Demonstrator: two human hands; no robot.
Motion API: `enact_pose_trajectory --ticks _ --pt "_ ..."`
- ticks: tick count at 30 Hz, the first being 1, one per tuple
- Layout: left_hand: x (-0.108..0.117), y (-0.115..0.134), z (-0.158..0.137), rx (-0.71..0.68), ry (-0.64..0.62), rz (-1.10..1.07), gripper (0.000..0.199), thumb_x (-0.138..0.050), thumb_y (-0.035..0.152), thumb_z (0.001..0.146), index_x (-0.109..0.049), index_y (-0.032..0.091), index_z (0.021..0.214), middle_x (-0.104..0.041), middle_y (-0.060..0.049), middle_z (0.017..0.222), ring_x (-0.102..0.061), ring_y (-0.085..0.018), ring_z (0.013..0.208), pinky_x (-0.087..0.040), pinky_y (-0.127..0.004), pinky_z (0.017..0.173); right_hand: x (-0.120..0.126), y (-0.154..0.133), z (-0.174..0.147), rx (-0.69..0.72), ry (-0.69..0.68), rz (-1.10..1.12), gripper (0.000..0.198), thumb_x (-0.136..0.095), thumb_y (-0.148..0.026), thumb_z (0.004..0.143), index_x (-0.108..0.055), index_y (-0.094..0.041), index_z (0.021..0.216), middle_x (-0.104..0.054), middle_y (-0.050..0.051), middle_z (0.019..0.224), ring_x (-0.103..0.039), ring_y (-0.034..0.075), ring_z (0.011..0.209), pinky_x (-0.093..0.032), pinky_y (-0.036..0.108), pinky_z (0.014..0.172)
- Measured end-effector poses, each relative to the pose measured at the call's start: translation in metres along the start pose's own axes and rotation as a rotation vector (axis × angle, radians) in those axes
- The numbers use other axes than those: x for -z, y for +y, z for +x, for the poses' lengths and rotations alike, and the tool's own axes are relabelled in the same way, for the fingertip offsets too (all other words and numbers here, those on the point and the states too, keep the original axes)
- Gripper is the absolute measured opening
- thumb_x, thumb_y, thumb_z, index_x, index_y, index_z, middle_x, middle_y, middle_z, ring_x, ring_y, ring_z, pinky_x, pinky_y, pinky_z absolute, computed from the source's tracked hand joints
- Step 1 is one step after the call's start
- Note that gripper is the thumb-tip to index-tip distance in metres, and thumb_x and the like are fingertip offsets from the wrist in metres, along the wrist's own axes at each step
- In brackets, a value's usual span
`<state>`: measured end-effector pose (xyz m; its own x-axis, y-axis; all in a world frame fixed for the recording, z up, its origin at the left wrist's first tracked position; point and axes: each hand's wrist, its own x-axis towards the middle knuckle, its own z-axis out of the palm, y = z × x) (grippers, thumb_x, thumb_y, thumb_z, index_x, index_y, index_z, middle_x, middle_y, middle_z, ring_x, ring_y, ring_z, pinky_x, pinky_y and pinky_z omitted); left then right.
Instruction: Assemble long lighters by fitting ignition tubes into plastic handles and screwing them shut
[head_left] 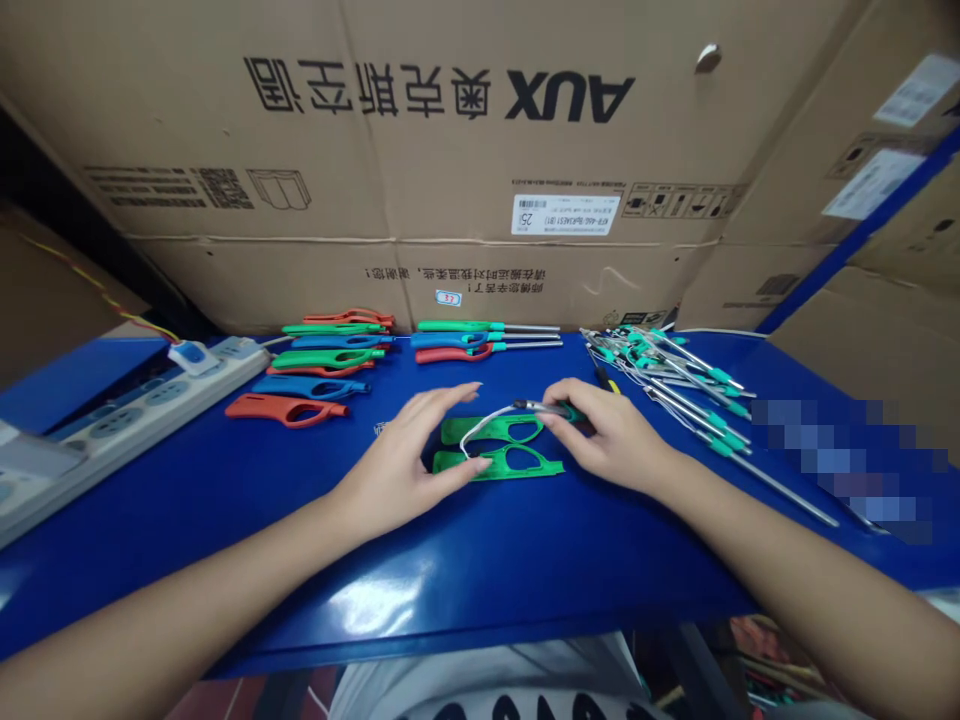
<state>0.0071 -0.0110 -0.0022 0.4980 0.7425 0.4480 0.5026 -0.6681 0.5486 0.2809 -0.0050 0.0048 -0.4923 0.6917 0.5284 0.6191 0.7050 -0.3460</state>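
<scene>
My left hand (409,455) is open, its fingers stretched apart from the thumb. The thumb tip rests on the lower of two green lighter handle halves (540,466), which lie on the table. Just behind it is the upper green half (454,430). My right hand (604,435) is closed around a slim lighter part (551,407) with a dark tip and a green section. A white wire (484,418) curves from near that tip down to my left thumb. Whether the thumb pins the wire's end is hidden.
Red, blue and green lighter handles (322,386) lie at the left. Lighters with metal tubes (532,328) sit at the back. Rods with teal joints and wires (697,405) are heaped at the right. A power strip (142,410) runs along the left; a cardboard box (450,150) stands behind.
</scene>
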Motion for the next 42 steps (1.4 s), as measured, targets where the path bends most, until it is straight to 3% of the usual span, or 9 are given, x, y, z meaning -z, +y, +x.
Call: enact_pose_trajectory --ticks 5,12,22,36,42 --pt "-0.009 0.012 -0.005 0.134 -0.035 -0.46 0.037 -0.071 0.029 0.09 -0.063 0.02 0.125 -0.078 -0.006 0.104 -0.075 -0.02 0.096 -0.061 -0.033 0.09 -0.005 -0.007 -0.003 0.099 -0.075 0.014 0.01 -0.053 -0.031 0.1 -0.056 -0.021 0.102 -0.07 0.005 0.092 -0.066 0.016 0.077 -0.048 0.026 0.066" --pt "-0.007 0.02 -0.006 0.038 0.15 -0.289 0.018 -0.076 0.02 0.087 -0.077 0.02 0.105 -0.076 -0.001 0.085 -0.07 -0.011 0.073 -0.057 -0.02 0.07 -0.011 -0.007 -0.005 0.134 -0.147 0.018 0.012 -0.055 -0.031 0.1 -0.057 -0.02 0.104 -0.069 0.005 0.091 -0.065 0.015 0.074 -0.048 0.025 0.065" --pt "-0.004 0.017 -0.01 -0.19 0.186 -0.163 0.019 -0.074 0.011 0.087 -0.079 0.02 0.103 -0.079 -0.004 0.093 -0.073 -0.014 0.081 -0.061 -0.024 0.078 -0.01 -0.01 -0.005 0.225 -0.198 -0.048 0.022 -0.045 -0.032 0.105 -0.062 -0.019 0.108 -0.068 0.006 0.091 -0.064 0.015 0.078 -0.049 0.025 0.065" --pt "-0.008 0.016 -0.013 -0.176 0.161 -0.17 0.019 -0.074 0.014 0.088 -0.08 0.022 0.104 -0.079 -0.003 0.092 -0.074 -0.015 0.082 -0.061 -0.023 0.079 -0.011 -0.015 -0.005 0.264 -0.288 -0.069 0.03 -0.036 -0.028 0.107 -0.063 -0.016 0.108 -0.071 0.007 0.094 -0.067 0.017 0.08 -0.049 0.027 0.062" --pt "-0.008 0.016 -0.011 -0.171 0.147 -0.18 0.018 -0.073 0.016 0.089 -0.08 0.023 0.104 -0.079 -0.003 0.092 -0.075 -0.015 0.083 -0.062 -0.024 0.079 -0.012 -0.017 -0.005 0.196 -0.36 0.048 0.027 -0.037 -0.026 0.107 -0.061 -0.018 0.116 -0.074 0.007 0.105 -0.07 0.018 0.09 -0.054 0.03 0.075"
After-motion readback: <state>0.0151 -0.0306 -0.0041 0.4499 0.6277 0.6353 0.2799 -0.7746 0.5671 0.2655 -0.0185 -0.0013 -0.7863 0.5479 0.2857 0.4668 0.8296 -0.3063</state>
